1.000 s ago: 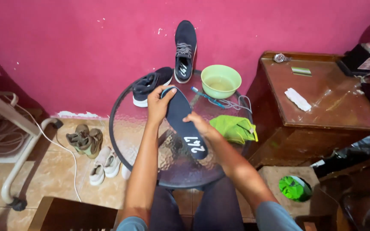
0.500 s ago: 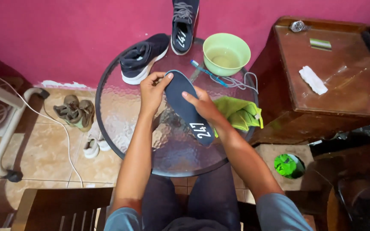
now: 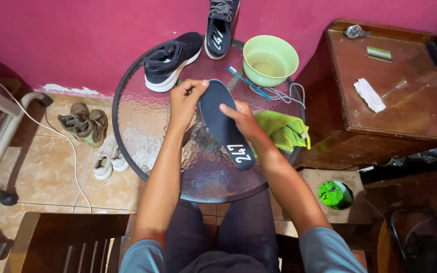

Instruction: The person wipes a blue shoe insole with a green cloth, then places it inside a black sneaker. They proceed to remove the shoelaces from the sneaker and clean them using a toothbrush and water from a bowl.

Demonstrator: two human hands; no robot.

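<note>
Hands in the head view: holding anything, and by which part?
Both hold a dark insole above the glass table. The left hand pinches its rounded toe end; the right hand grips its right edge near the middle.

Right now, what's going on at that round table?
A seated person holds a dark shoe insole over the round glass table. The left hand grips its upper end, and the right hand holds its side edge. Two dark sneakers, a green bowl, a blue toothbrush and a green cloth sit around it.
</note>
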